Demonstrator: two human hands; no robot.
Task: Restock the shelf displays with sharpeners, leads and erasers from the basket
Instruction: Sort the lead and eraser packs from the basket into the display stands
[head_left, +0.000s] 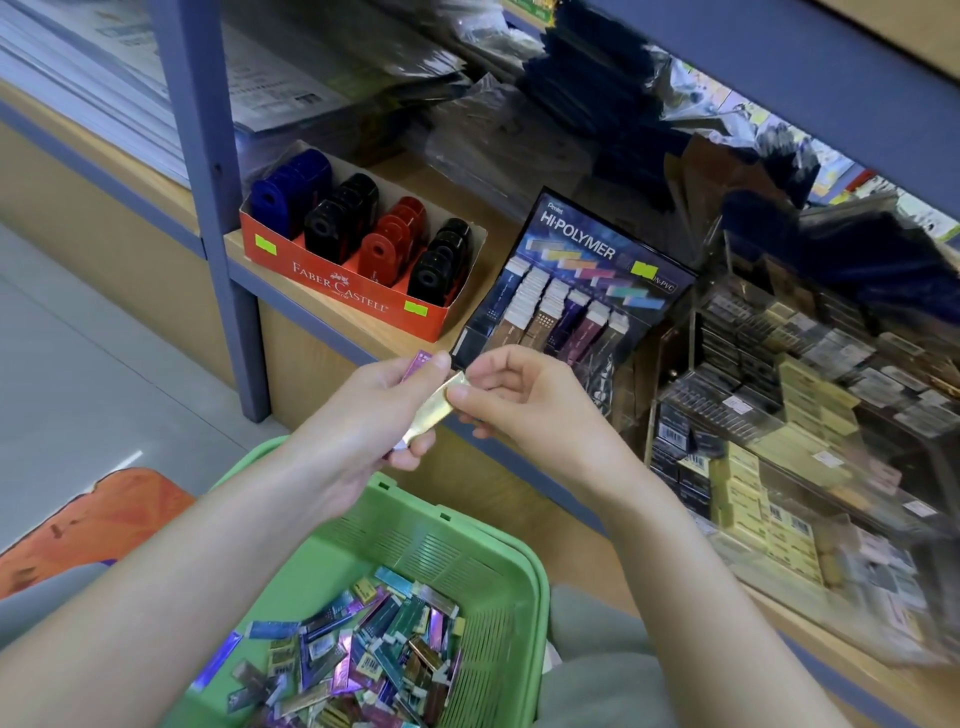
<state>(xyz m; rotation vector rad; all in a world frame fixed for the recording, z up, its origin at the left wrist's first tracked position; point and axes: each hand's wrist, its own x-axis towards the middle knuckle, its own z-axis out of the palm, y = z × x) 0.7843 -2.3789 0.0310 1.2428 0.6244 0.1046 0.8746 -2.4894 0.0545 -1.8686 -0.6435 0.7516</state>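
Our left hand (384, 415), at the centre of the frame, is curled round two slim items: a purple packet (418, 364) poking out above the thumb and a gold packet (434, 410) lying slantwise across the fingers. Our right hand (524, 400), just to its right, pinches the gold packet's upper end between thumb and forefinger, the other fingers folded in. We judge that the left hand serves as a small holding stack, so the right can draw off one piece at a time for placing.

The likely target is the Hi-Polymer display (597, 249), standing tilted on the shelf (498, 228) just above the hands, its rows of like-shaped packets facing us. We take these for leads, though the print is too small to confirm.

At bottom centre the green basket (519, 561) sits close beneath our arms, a loose heap of mixed packets (358, 660) in it, so much remains. At upper left the red box (337, 291) holds sharpeners (363, 228) in rows by colour.
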